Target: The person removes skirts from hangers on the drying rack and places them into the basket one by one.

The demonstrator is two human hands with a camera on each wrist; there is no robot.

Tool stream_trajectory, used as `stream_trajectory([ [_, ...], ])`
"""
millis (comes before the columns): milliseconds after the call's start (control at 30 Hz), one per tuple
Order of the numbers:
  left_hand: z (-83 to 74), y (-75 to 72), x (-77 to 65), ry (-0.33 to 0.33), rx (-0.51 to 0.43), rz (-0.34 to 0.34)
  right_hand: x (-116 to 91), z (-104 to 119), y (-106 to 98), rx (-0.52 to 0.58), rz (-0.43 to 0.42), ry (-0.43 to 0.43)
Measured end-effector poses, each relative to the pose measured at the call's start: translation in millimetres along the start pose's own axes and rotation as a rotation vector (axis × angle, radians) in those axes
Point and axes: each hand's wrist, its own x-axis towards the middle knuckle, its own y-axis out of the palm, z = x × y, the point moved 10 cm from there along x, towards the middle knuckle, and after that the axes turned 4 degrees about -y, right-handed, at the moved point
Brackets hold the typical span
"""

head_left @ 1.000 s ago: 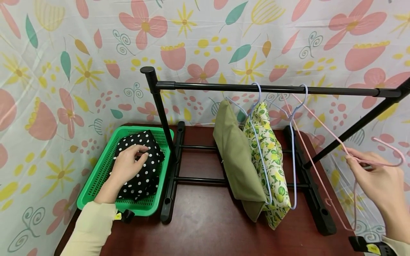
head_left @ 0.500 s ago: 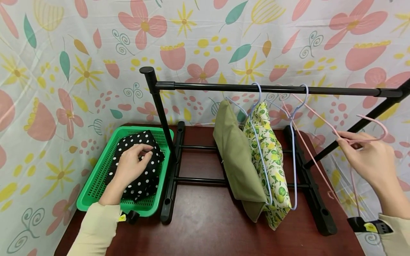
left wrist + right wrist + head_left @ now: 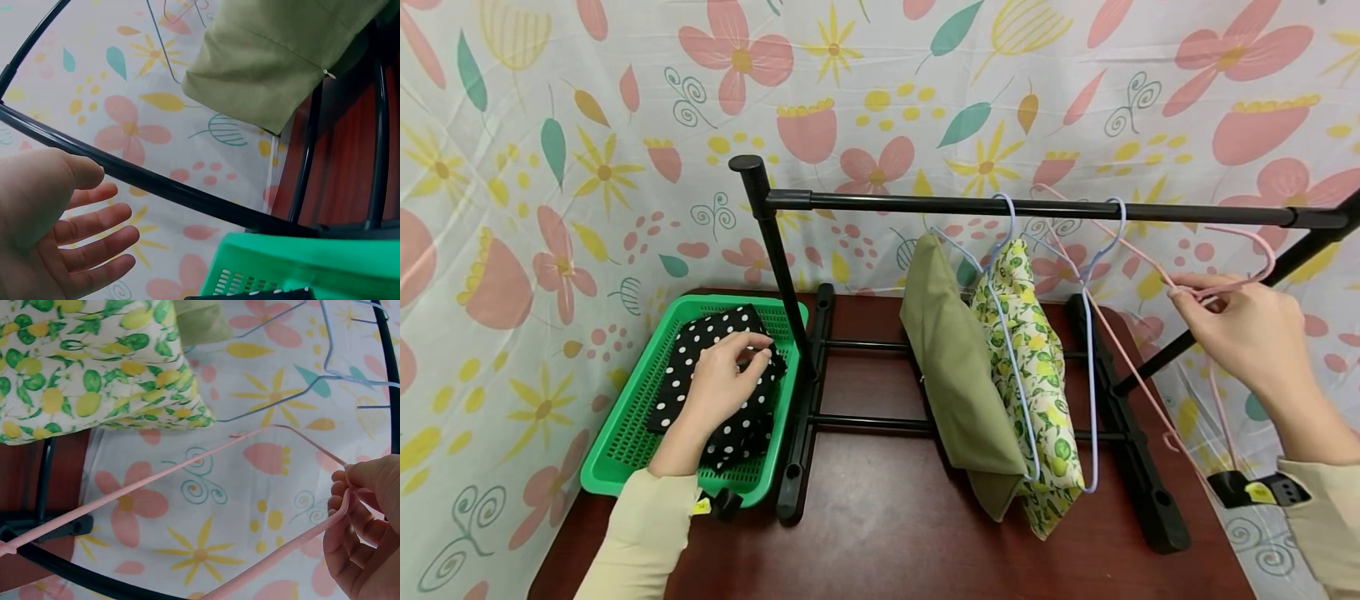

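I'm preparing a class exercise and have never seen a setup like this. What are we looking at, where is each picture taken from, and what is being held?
There is no machine here: a person works with two bare hands. The wide picture comes from a camera worn on the head, looking down; the two closer ones come from cameras on the wrists.

On the brown table stand a green basket with a black, white-dotted cloth in it, and a black rack. An olive cloth item and a lemon-print one hang there on pale blue hangers.

The right hand pinches a pink hanger. The left hand, over the basket, holds nothing.
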Motion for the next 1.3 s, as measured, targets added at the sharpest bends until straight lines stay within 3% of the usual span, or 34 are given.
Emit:
stream_trajectory([
  [233,-7.3,4.5,2.3,0.019,-0.042,-0.021,19,4,-3,-0.010,-0.010,-0.008],
  [467,-11.7,8.2,4.4,0.031,-0.065,-0.038,29,1,6,-0.007,0.073,0.043],
  [767,-15.5,16.6,7.4,0.030,-0.100,-0.042,33,-10,18,0.044,0.158,0.141],
  [1300,-10.0,29.4,7.2,-0.030,-0.170,-0.060,34,-12,29,0.052,0.188,0.178],
])
